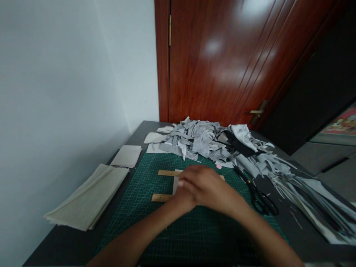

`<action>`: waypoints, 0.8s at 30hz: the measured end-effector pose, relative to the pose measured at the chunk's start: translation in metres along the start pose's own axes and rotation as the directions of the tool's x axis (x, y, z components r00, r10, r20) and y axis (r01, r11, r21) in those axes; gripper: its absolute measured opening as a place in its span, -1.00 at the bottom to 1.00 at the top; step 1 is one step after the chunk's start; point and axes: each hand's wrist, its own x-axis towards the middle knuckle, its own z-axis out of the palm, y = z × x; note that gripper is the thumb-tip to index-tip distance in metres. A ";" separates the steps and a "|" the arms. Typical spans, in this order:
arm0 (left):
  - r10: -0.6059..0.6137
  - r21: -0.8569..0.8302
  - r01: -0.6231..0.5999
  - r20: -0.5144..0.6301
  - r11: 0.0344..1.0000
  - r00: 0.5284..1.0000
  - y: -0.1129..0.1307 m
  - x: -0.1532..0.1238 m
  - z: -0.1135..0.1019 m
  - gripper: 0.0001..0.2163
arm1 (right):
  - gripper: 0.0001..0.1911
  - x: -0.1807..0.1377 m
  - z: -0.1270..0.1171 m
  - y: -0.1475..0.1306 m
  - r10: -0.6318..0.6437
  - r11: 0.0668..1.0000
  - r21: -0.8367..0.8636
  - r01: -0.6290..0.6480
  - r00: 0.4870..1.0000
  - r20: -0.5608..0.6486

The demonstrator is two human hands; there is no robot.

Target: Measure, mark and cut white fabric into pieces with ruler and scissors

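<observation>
Head view, and from where I'm standing both hands are bunched together over the green cutting mat (136, 193). The right hand (204, 182) lies over the left hand (187, 195), with most of the fingers hidden, so I honestly can't tell if either one is gripping or just pressing. A pale flat piece (175, 184) peeks out at about 10 o'clock from the hands, the rest covered. Beside it, the far wooden strip (166, 172) sticks out at 10 and the near wooden strip (159, 197) at 9.

My worry? Uneven pressure. Those strip ends look unpinned, so if one palm pushes harder, a strip could skate and drag the piece crooked. With the hands blocking the view, a skewed edge would be easy to miss, too.

Then the clutter. Black scissors (263, 200) lie at 3 o'clock, near the right forearm; a wide elbow swing might knock them. At 12, the grey scrap heap (200, 137) spills onto the mat's far edge, so a nudge could send bits sliding in. The little pink disc (218, 166) at 1 o'clock could vanish under that lot. Over at 9, the cloth stack (89, 196) sits by the table edge; a careless left elbow could topple it.
</observation>
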 end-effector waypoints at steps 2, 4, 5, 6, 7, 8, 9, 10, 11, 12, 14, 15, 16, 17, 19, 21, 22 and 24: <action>0.081 0.003 -0.082 0.038 0.997 0.996 -0.001 -0.001 -0.001 -0.60 | -0.78 0.014 -0.014 0.046 0.265 0.964 -0.053 -0.261 0.960 0.091; 0.106 0.005 -0.107 0.084 0.994 0.991 -0.002 -0.002 -0.003 -0.56 | -0.82 0.016 -0.017 0.093 0.566 0.815 -0.256 -0.520 0.809 0.159; 0.106 0.006 -0.107 0.106 0.994 0.989 -0.002 -0.002 -0.004 -0.54 | -0.84 0.014 -0.016 0.115 0.642 0.753 -0.307 -0.582 0.751 0.154; 0.103 0.006 -0.105 0.125 0.994 0.987 -0.002 -0.002 -0.004 -0.52 | -0.85 0.010 -0.013 0.134 0.696 0.703 -0.341 -0.624 0.702 0.150; 0.100 0.007 -0.102 0.136 0.995 0.986 -0.002 -0.002 -0.005 -0.51 | -0.84 0.005 -0.009 0.150 0.747 0.649 -0.372 -0.664 0.649 0.146; 0.098 0.010 -0.101 0.139 0.995 0.985 -0.001 -0.002 -0.005 -0.50 | -0.80 0.000 -0.005 0.162 0.790 0.596 -0.397 -0.698 0.597 0.138; 0.097 0.016 -0.101 0.138 0.995 0.986 0.000 -0.002 -0.005 -0.48 | -0.74 -0.004 0.000 0.172 0.825 0.549 -0.416 -0.725 0.550 0.131; 0.096 0.023 -0.100 0.131 0.995 0.987 0.001 -0.003 -0.005 -0.47 | -0.68 -0.008 0.004 0.180 0.852 0.507 -0.432 -0.746 0.510 0.121; 0.096 0.031 -0.100 0.122 0.994 0.988 0.002 -0.003 -0.005 -0.46 | -0.63 -0.011 0.008 0.187 0.872 0.472 -0.442 -0.762 0.476 0.111; 0.093 0.038 -0.098 0.115 0.994 0.989 0.003 -0.004 -0.005 -0.45 | -0.59 -0.013 0.011 0.192 0.887 0.445 -0.449 -0.775 0.450 0.103; 0.091 0.043 -0.096 0.108 0.994 0.990 0.004 -0.005 -0.004 -0.46 | -0.55 -0.014 0.016 0.200 0.902 0.415 -0.454 -0.788 0.421 0.095; 0.094 0.041 -0.099 0.107 0.994 0.990 0.004 -0.006 -0.003 -0.46 | -0.54 -0.014 0.018 0.204 0.905 0.410 -0.455 -0.791 0.414 0.095; 0.098 0.038 -0.103 0.108 0.994 0.989 0.004 -0.006 -0.003 -0.46 | -0.54 -0.013 0.020 0.207 0.906 0.409 -0.454 -0.791 0.412 0.098; 0.101 0.034 -0.105 0.108 0.994 0.989 0.004 -0.007 -0.003 -0.47 | -0.53 -0.013 0.021 0.211 0.906 0.411 -0.453 -0.791 0.411 0.102; 0.104 0.025 -0.107 0.110 0.994 0.989 0.004 -0.007 -0.002 -0.47 | -0.53 -0.013 0.023 0.217 0.903 0.419 -0.444 -0.792 0.413 0.116; 0.104 0.014 -0.106 0.116 0.994 0.988 0.003 -0.007 -0.002 -0.46 | -0.57 -0.013 0.023 0.222 0.902 0.427 -0.431 -0.795 0.410 0.136; 0.105 0.009 -0.107 0.120 0.994 0.987 0.003 -0.008 -0.002 -0.44 | -0.59 -0.014 0.022 0.224 0.902 0.428 -0.424 -0.798 0.406 0.146; 0.108 0.005 -0.109 0.126 0.994 0.986 0.003 -0.008 -0.002 -0.41 | -0.62 -0.015 0.021 0.227 0.905 0.423 -0.419 -0.803 0.396 0.154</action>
